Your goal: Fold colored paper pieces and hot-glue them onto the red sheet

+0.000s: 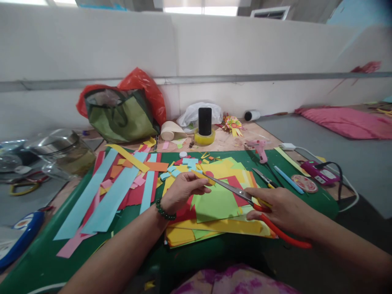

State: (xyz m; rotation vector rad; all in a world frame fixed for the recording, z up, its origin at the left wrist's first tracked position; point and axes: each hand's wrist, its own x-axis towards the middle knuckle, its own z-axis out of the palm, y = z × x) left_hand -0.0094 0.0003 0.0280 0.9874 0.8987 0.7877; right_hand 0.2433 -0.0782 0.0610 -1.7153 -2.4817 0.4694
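My left hand point(185, 189), a dark beaded bracelet at its wrist, pinches a small piece of yellow paper point(208, 180). In my right hand point(275, 206) is a pair of scissors point(237, 191) with red and yellow handles. Their blades point left, and the tips reach the yellow paper at my left fingers. Whether the blades are closed around it I cannot tell. Under both hands lies a stack of coloured sheets, with a light green sheet point(214, 204) on top and yellow paper point(220, 226) below. Small light blue paper pieces point(191, 162) are scattered just beyond my left hand.
Blue paper strips point(113, 204) lie at left on the green mat point(318, 200). A pink glue gun point(260, 150), a second pair of scissors point(263, 177) and a purple power strip point(320, 172) are at right. A phone point(205, 121) stands on a tape roll point(204, 138); a green bag point(122, 116) sits behind.
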